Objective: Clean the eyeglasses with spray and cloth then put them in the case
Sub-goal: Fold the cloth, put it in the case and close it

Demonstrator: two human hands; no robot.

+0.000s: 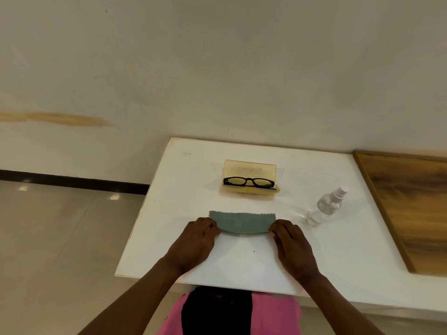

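Our left hand (pixel 196 239) and right hand (pixel 291 243) pinch the cloth (pixel 242 222) by its near corners on the bench (pixel 242 262); glasses (pixel 249 182) sit in the open case (pixel 250 169) beyond

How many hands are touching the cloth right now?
2. The left hand pinches the left end of the green cloth, and the right hand pinches its right end.

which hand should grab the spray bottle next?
Right hand, probably: the spray bottle stands just beyond it on the table's right side. Left hand would cross the cloth.
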